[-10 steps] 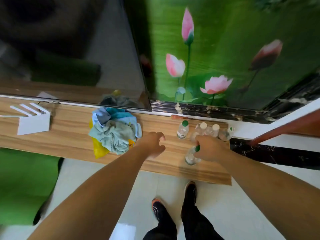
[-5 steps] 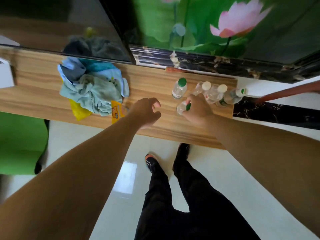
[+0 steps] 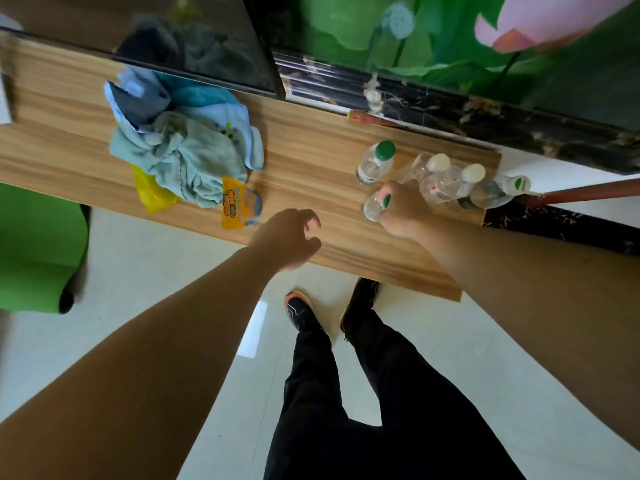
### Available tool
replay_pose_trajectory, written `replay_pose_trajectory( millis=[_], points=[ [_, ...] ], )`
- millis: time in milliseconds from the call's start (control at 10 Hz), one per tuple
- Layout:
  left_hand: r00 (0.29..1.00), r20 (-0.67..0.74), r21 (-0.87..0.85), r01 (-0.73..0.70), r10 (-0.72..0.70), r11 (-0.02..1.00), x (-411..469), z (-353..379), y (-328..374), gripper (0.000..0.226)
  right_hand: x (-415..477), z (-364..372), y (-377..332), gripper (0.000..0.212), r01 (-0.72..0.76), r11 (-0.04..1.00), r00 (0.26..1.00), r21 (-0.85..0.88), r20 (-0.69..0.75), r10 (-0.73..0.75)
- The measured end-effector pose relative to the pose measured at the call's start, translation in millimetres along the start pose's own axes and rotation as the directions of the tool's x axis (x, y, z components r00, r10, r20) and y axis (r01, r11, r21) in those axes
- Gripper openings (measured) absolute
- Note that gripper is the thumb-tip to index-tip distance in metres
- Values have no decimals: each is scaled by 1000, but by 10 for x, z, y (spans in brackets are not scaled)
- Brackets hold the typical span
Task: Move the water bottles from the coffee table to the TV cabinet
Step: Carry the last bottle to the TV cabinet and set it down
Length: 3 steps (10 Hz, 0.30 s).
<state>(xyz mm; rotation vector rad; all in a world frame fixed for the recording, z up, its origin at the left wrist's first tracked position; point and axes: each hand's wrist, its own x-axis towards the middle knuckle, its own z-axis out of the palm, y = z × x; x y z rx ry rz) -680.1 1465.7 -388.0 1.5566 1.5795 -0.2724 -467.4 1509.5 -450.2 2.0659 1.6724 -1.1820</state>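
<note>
On the wooden TV cabinet (image 3: 311, 161), near its right end, stand several clear water bottles. One with a green cap (image 3: 375, 163) stands alone; two white-capped bottles (image 3: 446, 178) and another green-capped bottle (image 3: 495, 194) are grouped to its right. My right hand (image 3: 403, 211) is closed around the neck of a green-capped bottle (image 3: 373, 206) that rests upright on the cabinet top. My left hand (image 3: 289, 240) hovers over the cabinet's front edge with fingers curled loosely and nothing in it.
A heap of pale blue cloths (image 3: 183, 147) over yellow packaging (image 3: 239, 202) lies left of centre. The TV screen (image 3: 138, 29) and a lotus wall panel (image 3: 450, 39) rise behind. A green seat (image 3: 34, 251) is at the left. My feet (image 3: 332, 306) stand on pale tiles.
The view has tilted down and closer to the cabinet. My right hand has set its bottle nearer the group of bottles; my left hand has drawn back toward the front edge.
</note>
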Motion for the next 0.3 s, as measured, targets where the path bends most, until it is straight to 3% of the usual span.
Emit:
replay_pose_trajectory(
  millis=[300],
  points=[
    [996,-50,-12,-74,73,997,-105,-224,103,28,-249,-151,-93,55,-5,998,999,57,-53,8]
  ],
)
